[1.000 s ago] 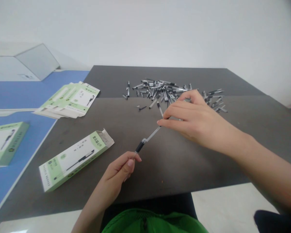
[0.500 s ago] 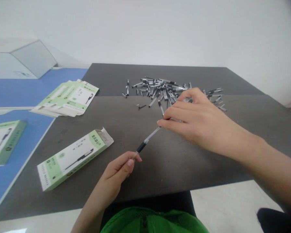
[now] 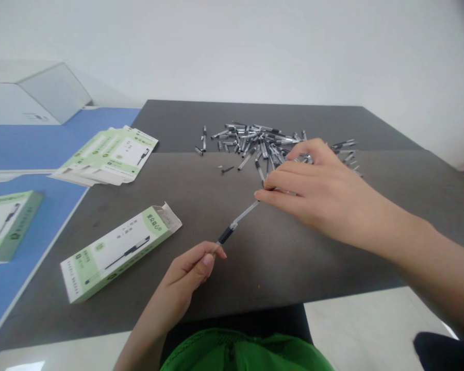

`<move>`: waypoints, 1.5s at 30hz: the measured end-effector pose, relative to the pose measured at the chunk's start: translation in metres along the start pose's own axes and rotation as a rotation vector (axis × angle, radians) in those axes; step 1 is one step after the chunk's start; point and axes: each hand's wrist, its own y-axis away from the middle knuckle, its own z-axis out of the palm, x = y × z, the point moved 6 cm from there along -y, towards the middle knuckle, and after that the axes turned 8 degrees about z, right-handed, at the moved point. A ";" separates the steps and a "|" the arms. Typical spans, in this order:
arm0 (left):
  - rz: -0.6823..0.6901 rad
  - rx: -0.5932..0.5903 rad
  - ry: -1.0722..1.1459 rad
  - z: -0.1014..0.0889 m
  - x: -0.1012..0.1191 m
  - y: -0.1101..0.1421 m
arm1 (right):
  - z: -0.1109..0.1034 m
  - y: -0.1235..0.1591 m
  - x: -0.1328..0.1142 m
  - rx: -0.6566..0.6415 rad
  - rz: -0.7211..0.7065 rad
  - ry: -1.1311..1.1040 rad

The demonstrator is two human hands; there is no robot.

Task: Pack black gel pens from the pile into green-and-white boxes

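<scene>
My left hand [image 3: 191,273] is closed in a pinch around the near end of a clear pen [image 3: 226,235] with a black grip. The pen slants up to the right above the dark table, and its narrow translucent length runs to my right hand [image 3: 305,185]. There the thumb and fingertips are pinched on the far end, which they hide. Just beyond these fingertips a loose clear-and-black pen piece [image 3: 259,167] lies at the near edge of the heap of pens [image 3: 255,141]; whether the fingers touch it I cannot tell.
A green-and-white pen box [image 3: 119,252] lies at the left, its far-end flap open. Several flat cartons [image 3: 116,154] are fanned out behind it. Another pen box [image 3: 11,224] is on the blue surface [image 3: 42,180], with a large white box [image 3: 27,95] farther back.
My right hand has shifted very slightly to the right along with the whole view. Both hands keep the same pinch on the pen.
</scene>
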 end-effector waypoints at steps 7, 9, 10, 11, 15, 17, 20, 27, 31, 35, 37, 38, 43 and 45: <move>0.002 -0.017 0.008 0.002 0.001 0.000 | -0.003 0.002 -0.001 -0.032 -0.020 -0.008; 0.001 -0.020 0.015 0.002 0.002 0.000 | -0.003 0.003 -0.002 -0.032 -0.014 0.000; 0.000 -0.021 0.018 0.002 0.002 0.000 | -0.004 0.003 -0.002 -0.032 -0.011 0.002; -0.001 -0.020 0.020 0.003 0.003 0.000 | -0.004 0.003 -0.003 -0.033 -0.010 0.003; 0.007 -0.013 0.033 0.003 0.009 0.000 | -0.006 0.003 -0.005 -0.037 -0.009 0.024; 0.004 -0.018 0.051 0.005 0.013 0.000 | -0.007 0.003 -0.005 -0.033 -0.019 0.047; -0.010 -0.030 0.079 0.007 0.015 -0.002 | -0.008 0.005 -0.006 -0.030 -0.037 0.069; 0.006 -0.035 0.098 0.007 0.017 -0.003 | -0.007 0.008 -0.006 -0.027 -0.017 0.041; -0.008 -0.030 0.076 0.006 0.016 -0.002 | -0.009 0.009 -0.008 -0.017 -0.035 0.063; -0.005 -0.029 0.042 0.007 0.017 -0.002 | -0.008 0.007 -0.016 -0.005 -0.081 0.045; -0.010 -0.032 0.036 0.008 0.016 -0.002 | -0.006 0.003 -0.024 0.012 -0.090 0.049; -0.006 -0.028 0.045 0.009 0.015 -0.002 | -0.007 0.001 -0.030 0.034 -0.089 0.058; 0.116 0.145 0.214 0.003 0.016 -0.005 | -0.032 -0.009 -0.051 0.218 0.009 0.153; 0.182 0.254 0.317 -0.003 0.019 -0.004 | -0.045 -0.009 -0.042 0.332 0.102 0.119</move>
